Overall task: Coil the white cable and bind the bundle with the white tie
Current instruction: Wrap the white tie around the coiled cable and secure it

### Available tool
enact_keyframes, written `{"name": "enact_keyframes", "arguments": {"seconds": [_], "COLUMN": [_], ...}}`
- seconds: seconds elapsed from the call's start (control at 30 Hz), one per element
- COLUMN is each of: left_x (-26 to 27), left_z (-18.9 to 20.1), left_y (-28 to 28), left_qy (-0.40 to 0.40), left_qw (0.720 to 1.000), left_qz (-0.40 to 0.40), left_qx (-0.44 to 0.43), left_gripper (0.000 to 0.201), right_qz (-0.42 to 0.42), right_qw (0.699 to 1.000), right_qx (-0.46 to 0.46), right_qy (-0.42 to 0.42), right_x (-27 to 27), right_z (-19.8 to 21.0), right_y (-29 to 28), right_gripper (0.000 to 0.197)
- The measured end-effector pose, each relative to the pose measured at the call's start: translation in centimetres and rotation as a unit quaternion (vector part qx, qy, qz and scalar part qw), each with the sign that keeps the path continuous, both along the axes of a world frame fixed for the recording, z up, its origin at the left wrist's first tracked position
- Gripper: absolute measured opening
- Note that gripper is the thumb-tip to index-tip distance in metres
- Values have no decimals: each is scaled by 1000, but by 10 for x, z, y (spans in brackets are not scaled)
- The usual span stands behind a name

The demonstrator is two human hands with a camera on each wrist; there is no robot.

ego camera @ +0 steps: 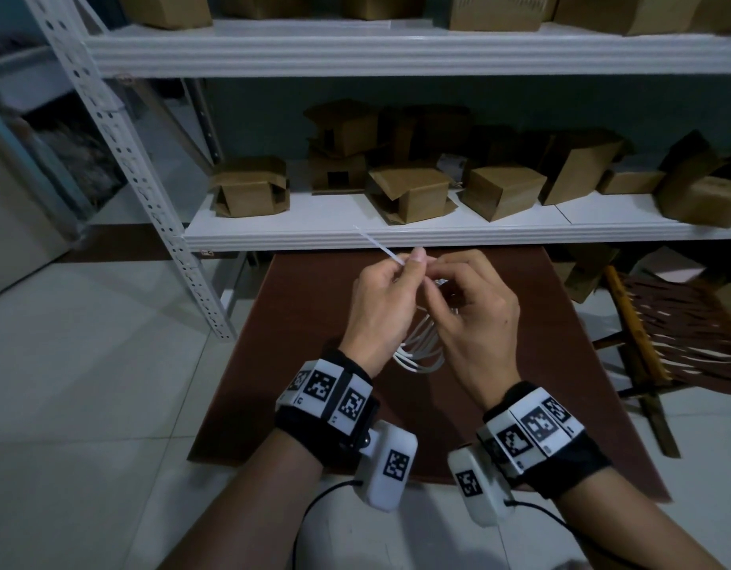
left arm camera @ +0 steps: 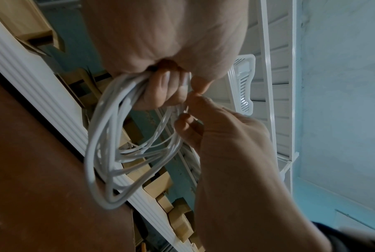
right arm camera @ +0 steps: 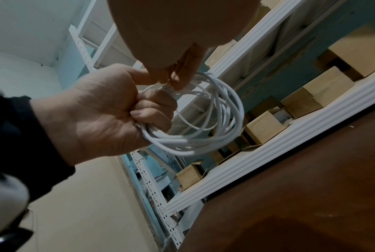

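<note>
The white cable [ego camera: 422, 348] is wound into a coil of several loops that hangs between my two hands above the brown tabletop [ego camera: 298, 384]. My left hand [ego camera: 396, 277] grips one side of the coil [right arm camera: 203, 134] in its curled fingers. The thin white tie [ego camera: 376, 243] sticks up and to the left past that hand's fingertips. My right hand [ego camera: 440, 281] pinches the tie at the bundle, right against the left hand's fingers [left arm camera: 163, 88]. In the left wrist view the loops [left arm camera: 104, 153] droop below the fist. Where the tie meets the cable is hidden by fingers.
A white metal shelf [ego camera: 479, 237] stands just beyond the tabletop, carrying several cardboard boxes [ego camera: 413, 195]. A slotted white upright [ego camera: 150, 191] rises at the left. A wooden folding chair [ego camera: 660, 335] sits to the right. Pale floor tiles [ego camera: 88, 384] lie to the left.
</note>
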State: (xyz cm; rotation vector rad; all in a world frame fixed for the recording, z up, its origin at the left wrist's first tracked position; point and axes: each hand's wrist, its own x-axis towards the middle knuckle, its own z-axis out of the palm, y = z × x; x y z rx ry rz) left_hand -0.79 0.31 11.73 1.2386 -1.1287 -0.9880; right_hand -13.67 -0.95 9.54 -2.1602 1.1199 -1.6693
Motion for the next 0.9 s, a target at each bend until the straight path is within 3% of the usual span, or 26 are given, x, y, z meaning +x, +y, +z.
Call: {"name": "enact_keyframes", "arguments": {"seconds": [0.2, 0.43, 0.7, 0.9], "left_x": [0, -2, -6, -1], "left_z": [4, 12, 4, 4], "left_y": [4, 11, 5, 4], "left_qy": [-13, -54, -9, -25], "left_qw": [1000, 998, 1000, 1000], "left_qz": [25, -18, 9, 6], "left_qx": [-3, -2, 15, 17], "left_gripper": [40, 41, 43, 42], "right_qz": [12, -10, -13, -3], "right_qw": [1000, 1000, 1000, 1000], "right_qx": [14, 5, 25, 24], "right_qy": [2, 1, 13, 10], "right_x": [4, 2, 3, 2], "right_z": [1, 1, 5, 7], "right_y": [4, 4, 5, 7], "right_gripper": [8, 8, 4, 7]}}
